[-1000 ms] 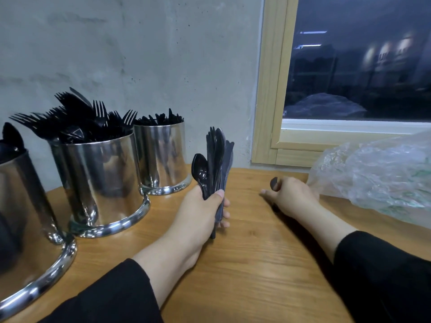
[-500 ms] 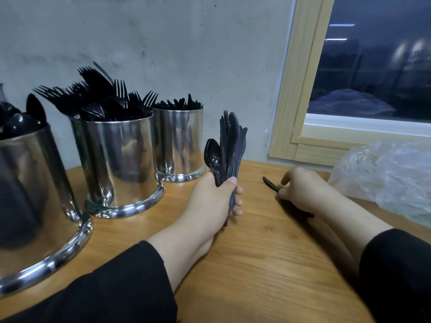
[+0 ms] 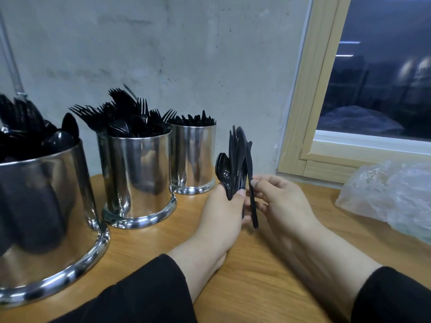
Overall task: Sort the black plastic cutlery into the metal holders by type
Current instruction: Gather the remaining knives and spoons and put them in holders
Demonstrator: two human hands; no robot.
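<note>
Bundle of black cutlery (image 3: 235, 159) stands upright in the left hand (image 3: 224, 213), long axis near vertical, working ends up, handles down inside the fist. A spoon bowl sits at its left edge; the taller pieces behind overlap too much to tell type. Left thumb and fingers are curled round the handles, hand resting on the table (image 3: 256, 276).

Single black piece (image 3: 253, 194) is just right of the bundle, also near vertical, lower end close to the tabletop, upper end against the bundle's right side. Right hand (image 3: 279, 199) pinches it between thumb and fingertips at mid-shaft; other fingers loosely curled. Type of the piece: cannot tell.

Three metal holders line the wall on the left:
- spoon holder (image 3: 46, 217), nearest, spoon bowls up
- fork holder (image 3: 137, 178), middle, tines up and fanned out
- far holder (image 3: 193, 159), just left of the bundle, tips barely above the rim, type unclear

All three are packed. Open tabletop lies in front of and between the hands. Crumpled clear plastic bag (image 3: 391, 194) occupies the right edge under the wooden window frame (image 3: 307, 113). No legible writing or labels.
</note>
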